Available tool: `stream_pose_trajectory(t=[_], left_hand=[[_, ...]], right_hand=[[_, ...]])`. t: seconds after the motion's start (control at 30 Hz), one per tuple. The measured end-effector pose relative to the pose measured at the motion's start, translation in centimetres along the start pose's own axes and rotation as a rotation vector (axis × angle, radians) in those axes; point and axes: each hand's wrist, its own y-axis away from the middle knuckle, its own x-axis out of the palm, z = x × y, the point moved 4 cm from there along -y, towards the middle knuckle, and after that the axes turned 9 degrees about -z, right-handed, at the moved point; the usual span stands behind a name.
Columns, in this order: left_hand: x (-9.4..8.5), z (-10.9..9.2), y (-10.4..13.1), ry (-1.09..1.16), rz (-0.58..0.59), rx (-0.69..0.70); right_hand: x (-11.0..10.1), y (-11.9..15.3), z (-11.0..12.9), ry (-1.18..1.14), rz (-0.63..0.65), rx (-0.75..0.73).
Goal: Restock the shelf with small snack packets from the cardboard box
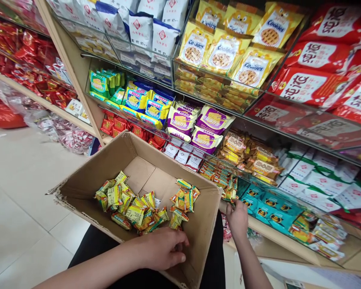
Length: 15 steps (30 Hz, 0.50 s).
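An open cardboard box [126, 146] rests tilted across my lap, with small yellow-and-green snack packets [135, 214] loosely piled inside. My left hand [164, 249] hangs over the near side of the box, its fingers loosely curved and apart, with nothing visible in them. Just below its fingertips is the right end of the pile. My right hand [238, 218] is at the front of the lowest shelf, beyond the box's right corner. Its thumb and fingers close on a small snack packet [229, 195], beside a stack of the same kind [218, 174].
Clear shelf fronts [210, 80] rise ahead, filled with yellow cookie bags [222, 56], purple biscuit packs [207, 132] and red bags [315, 86]. Teal packets [267, 208] lie right of my right hand. A wooden upright [69, 68] and tiled floor [21, 208] are on the left.
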Motion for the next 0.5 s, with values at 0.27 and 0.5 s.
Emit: stream_pose_trajectory(t=[0.27, 0.5], left_hand=[[0.0, 0.1, 0.0, -0.026, 0.018, -0.008], [0.1, 0.2, 0.0, -0.046, 0.030, 0.005]], right_hand=[[1.1, -0.2, -0.6, 0.005, -0.008, -0.001], [0.5, -1.9, -1.4, 0.056, 0.072, -0.084]])
